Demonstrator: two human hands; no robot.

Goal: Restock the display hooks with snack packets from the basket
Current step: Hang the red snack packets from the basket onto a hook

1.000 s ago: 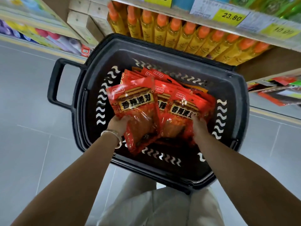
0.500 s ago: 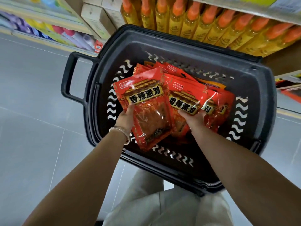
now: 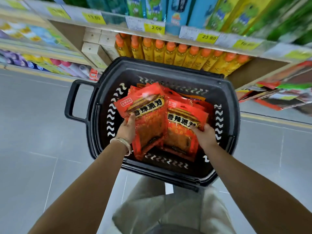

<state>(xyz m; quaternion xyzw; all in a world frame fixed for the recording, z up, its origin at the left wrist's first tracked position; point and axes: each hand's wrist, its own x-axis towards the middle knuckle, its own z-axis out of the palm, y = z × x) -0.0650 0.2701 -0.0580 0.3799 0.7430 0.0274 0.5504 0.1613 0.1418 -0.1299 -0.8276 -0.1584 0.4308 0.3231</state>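
Red snack packets point(image 3: 185, 115) crowd your black basket point(image 3: 168, 68); your left hand point(image 3: 126, 130) and right hand point(image 3: 205, 135) each grip one. Hanging seems not yet begun.

You're in a shop, in a supermarket aisle. Long shelving point(image 3: 109, 30) carries yellow price tags point(image 3: 154, 28) along its front edge, with a packed row of identical orange-capped bottles point(image 3: 182, 56) below and colourful cartons point(image 3: 179, 12) above. A black plastic shopping basket point(image 3: 168, 68) sits before you over grey floor tiles point(image 3: 33, 132).
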